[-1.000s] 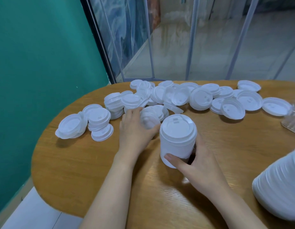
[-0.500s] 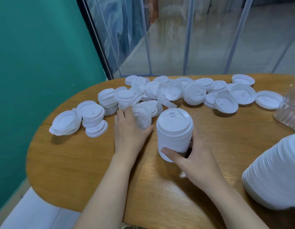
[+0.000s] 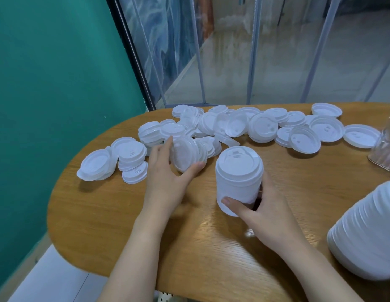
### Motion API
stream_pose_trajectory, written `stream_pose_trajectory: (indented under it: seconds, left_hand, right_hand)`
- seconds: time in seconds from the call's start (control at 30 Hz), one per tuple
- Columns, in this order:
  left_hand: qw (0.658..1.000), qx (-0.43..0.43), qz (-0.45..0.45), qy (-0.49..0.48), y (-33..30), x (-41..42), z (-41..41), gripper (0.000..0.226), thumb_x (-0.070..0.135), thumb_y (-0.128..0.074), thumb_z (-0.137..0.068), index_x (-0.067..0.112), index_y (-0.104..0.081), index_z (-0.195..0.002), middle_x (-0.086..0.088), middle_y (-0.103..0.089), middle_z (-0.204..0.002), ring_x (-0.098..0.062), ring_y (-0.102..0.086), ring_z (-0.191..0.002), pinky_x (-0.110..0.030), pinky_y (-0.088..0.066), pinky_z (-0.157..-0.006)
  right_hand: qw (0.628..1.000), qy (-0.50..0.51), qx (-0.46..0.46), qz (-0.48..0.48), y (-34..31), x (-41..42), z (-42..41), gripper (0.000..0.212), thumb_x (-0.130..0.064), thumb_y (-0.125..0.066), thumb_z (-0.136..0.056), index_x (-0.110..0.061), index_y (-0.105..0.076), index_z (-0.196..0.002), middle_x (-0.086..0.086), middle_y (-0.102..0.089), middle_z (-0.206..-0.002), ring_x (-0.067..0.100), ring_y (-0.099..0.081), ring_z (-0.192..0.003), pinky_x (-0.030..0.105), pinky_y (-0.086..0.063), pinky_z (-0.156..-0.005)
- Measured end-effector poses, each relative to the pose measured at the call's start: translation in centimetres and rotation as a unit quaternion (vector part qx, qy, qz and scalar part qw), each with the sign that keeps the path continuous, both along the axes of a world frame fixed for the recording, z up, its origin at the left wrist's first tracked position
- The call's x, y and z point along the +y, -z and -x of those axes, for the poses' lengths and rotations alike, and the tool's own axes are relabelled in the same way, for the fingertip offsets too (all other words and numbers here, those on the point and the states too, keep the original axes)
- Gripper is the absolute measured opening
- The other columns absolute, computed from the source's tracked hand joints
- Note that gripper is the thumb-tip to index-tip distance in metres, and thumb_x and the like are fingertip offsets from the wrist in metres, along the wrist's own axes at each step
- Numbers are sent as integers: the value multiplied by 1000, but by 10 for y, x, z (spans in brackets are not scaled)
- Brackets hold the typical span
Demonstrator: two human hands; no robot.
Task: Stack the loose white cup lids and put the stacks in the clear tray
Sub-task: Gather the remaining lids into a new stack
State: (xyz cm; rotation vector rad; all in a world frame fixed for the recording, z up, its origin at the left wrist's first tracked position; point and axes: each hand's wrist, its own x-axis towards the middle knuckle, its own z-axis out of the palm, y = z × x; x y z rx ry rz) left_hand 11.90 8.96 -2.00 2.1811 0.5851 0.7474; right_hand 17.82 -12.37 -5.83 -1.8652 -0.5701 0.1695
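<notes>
Fingers (image 3: 165,147) of the left hand (image 3: 165,177) curl round a small tilted bunch of lids (image 3: 185,155), thumb under its near edge, fingertips over its far side; the bunch is blurred, so its count cannot be told. Left of that hand lie a few short stacks and single loose lids (image 3: 115,160) on the wooden table (image 3: 102,203). Farther back a jumble of loose lids (image 3: 261,127) runs across the table, many overlapping and half hidden. Right of centre the right hand (image 3: 270,212) grips the upright stack (image 3: 238,179) low down, thumb in front, fingers hidden behind it. At the right edge the clear tray (image 3: 386,153) is cut off, its contents unreadable. A long stack (image 3: 368,232) of lids lies in the near right corner, also cut off.
</notes>
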Motion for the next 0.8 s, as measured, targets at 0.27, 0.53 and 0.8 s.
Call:
stream_pose_trajectory:
  seconds: [0.27, 0.53, 0.8]
  left_hand:
    - [981, -122, 111, 105, -30, -22, 7, 78, 54, -91, -57, 40, -59, -126, 18, -66, -127, -8, -64, -119, -35, -56, -98]
    - [977, -42, 67, 198, -33, -50, 3, 79, 52, -93, -64, 38, -63, -135, 22, -63, -132, -1, -56, -128, -20, -47, -104]
    - [978, -29, 47, 199, -32, -55, -2, 74, 39, -97, -65, 33, -64, -131, 21, -66, -125, 0, -58, -122, -13, -45, -98]
  right_hand:
    - [1000, 2, 2, 0, 0, 1, 1, 78, -47, -90, -72, -52, -44, -136, -30, -62, -122, -5, -58, -116, 29, -51, -97]
    - [1000, -2, 4, -3, -2, 0, 2, 77, -50, -87, -73, -54, -43, -136, -28, -63, -124, -3, -59, -117, 32, -52, -98]
    - [1000, -4, 6, -7, -1, 1, 1, 76, -48, -89, -73, -54, -44, -134, -29, -62, -125, -3, -59, -118, 34, -53, -98]
